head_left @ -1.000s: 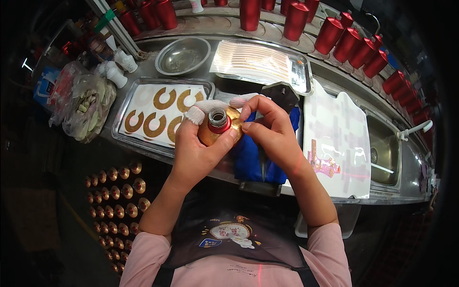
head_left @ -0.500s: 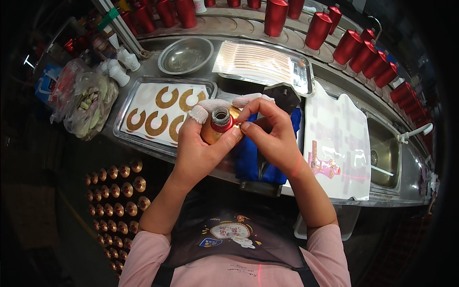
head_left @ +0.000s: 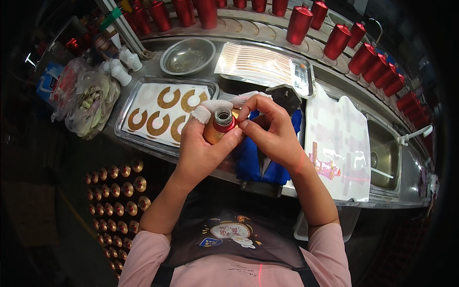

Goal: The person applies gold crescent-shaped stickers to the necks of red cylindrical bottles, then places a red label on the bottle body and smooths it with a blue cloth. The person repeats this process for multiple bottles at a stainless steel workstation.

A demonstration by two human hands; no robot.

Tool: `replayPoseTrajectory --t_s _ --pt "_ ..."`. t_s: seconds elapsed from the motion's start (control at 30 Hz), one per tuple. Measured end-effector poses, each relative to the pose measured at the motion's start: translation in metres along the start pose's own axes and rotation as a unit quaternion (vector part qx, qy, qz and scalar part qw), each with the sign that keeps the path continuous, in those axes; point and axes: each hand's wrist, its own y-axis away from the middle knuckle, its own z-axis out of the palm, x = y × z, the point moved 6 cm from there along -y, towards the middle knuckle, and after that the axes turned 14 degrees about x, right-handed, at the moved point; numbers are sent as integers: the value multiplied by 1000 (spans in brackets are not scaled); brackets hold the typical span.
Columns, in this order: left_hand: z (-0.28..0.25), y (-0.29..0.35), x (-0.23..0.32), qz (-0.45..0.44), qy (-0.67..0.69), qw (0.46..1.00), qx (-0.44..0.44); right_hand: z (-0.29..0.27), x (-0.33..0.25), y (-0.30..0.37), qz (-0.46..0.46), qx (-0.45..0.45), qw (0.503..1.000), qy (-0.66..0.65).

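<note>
In my left hand (head_left: 203, 146) is a bottle with a gold shoulder (head_left: 213, 136), a red collar and a bare threaded neck, its open mouth tipped toward me. The left fingers wrap its far side, with the thumb pressed near the collar. White cloth covers sit on several fingertips. My right hand (head_left: 272, 131) is closed, thumb and forefinger pinched at the bottle's right shoulder beside the collar. Whatever lies between those fingertips is too small to make out. Beneath the hands is a blue cloth-covered stand (head_left: 267, 165), which hides part of the bottle's surroundings.
To the left, a metal tray (head_left: 125, 125) carries a sheet of gold C-shaped decals. Behind are a steel bowl (head_left: 187, 56) and a tray of striped strips (head_left: 258, 60). Red bottles (head_left: 300, 24) ride a curved conveyor. A white sheet (head_left: 334, 138) borders a sink (head_left: 382, 153) at right.
The red bottles have shifted rightward along the conveyor. Both hands keep nearly the same grip on the bottle, with only slight finger movement.
</note>
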Motion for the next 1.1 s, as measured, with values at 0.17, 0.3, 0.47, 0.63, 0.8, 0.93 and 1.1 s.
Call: replayPoseTrajectory --t_s 0.17,0.3,0.47,0.63,0.8,0.93,1.1 --pt "0 0 1 -2 10 1000 -3 1 -1 2 14 -14 999 -31" --pt "1 1 2 -1 14 1000 5 2 2 4 28 33 996 -83" --pt "-1 3 1 -5 -5 1000 10 -10 14 9 74 128 987 -61" --pt "-2 3 -1 13 -27 1000 7 -6 26 21 157 114 976 -98" --pt "0 4 -2 20 -27 999 9 1 26 17 165 101 973 -125" --pt "0 5 -1 15 -22 1000 9 1 22 11 168 94 974 -122" --pt "1 5 0 23 -16 1000 8 3 23 7 156 95 978 -104"
